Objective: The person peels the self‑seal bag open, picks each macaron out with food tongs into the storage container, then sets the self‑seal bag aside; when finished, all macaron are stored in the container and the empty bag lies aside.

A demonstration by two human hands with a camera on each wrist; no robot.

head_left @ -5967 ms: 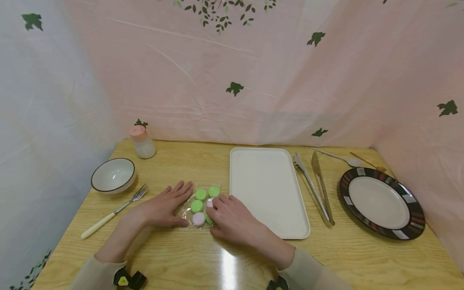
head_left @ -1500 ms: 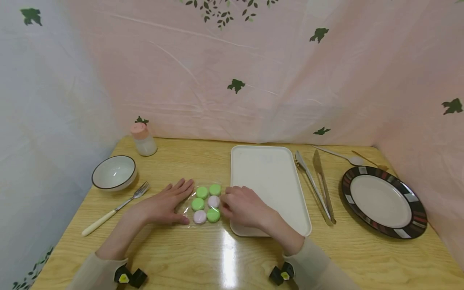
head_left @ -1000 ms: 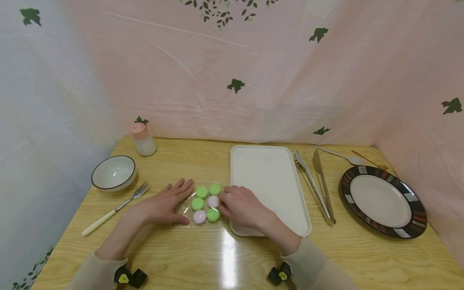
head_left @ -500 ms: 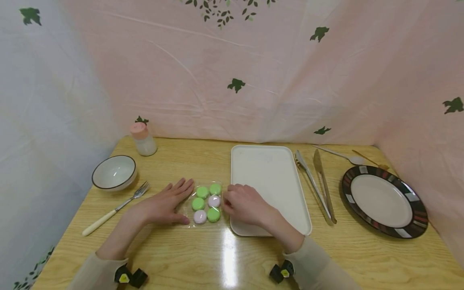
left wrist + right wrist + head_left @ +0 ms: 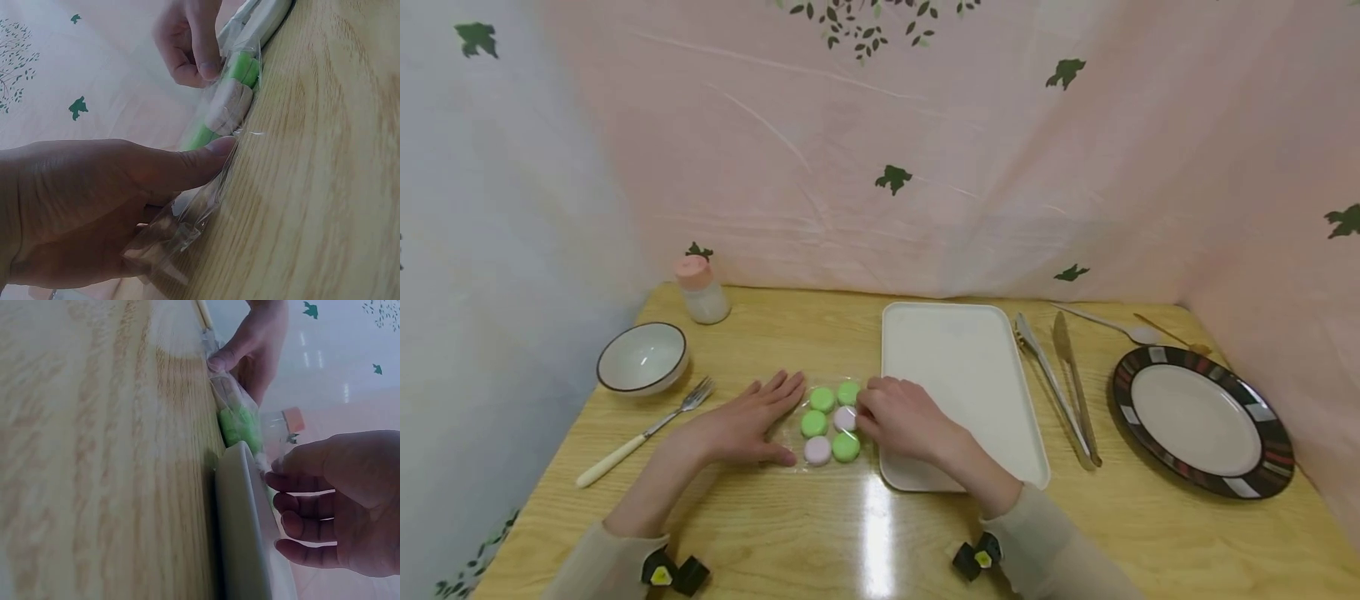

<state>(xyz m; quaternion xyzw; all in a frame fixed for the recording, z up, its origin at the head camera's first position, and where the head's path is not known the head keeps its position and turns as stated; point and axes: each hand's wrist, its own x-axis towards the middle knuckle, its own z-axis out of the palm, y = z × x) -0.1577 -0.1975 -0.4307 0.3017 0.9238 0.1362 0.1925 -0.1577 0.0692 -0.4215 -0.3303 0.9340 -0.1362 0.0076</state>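
A clear plastic packet (image 5: 795, 429) lies on the table with several round macarons in it, green (image 5: 822, 400) and pale pink (image 5: 817, 451). My left hand (image 5: 741, 427) rests on the packet's left edge, fingers spread, with the thumb pressing the film in the left wrist view. My right hand (image 5: 901, 417) is at the packet's right edge, over the rim of the white tray (image 5: 955, 358). Its thumb and index finger pinch the film (image 5: 265, 440), and the other fingers are curled. The fingertips are partly hidden in the head view.
To the left are a bowl (image 5: 642, 358), a fork (image 5: 647, 432) and a pink-capped jar (image 5: 702, 290). Right of the tray lie metal tongs (image 5: 1054, 387), a knife (image 5: 1077, 387), a spoon (image 5: 1105, 321) and a dark-rimmed plate (image 5: 1197, 421). A cloth backdrop (image 5: 887, 242) closes off the back.
My right hand has moved right, from over the macarons to the packet's edge, uncovering the right-hand ones. Lately it shifts only slightly back and forth there. My left hand has stayed put.
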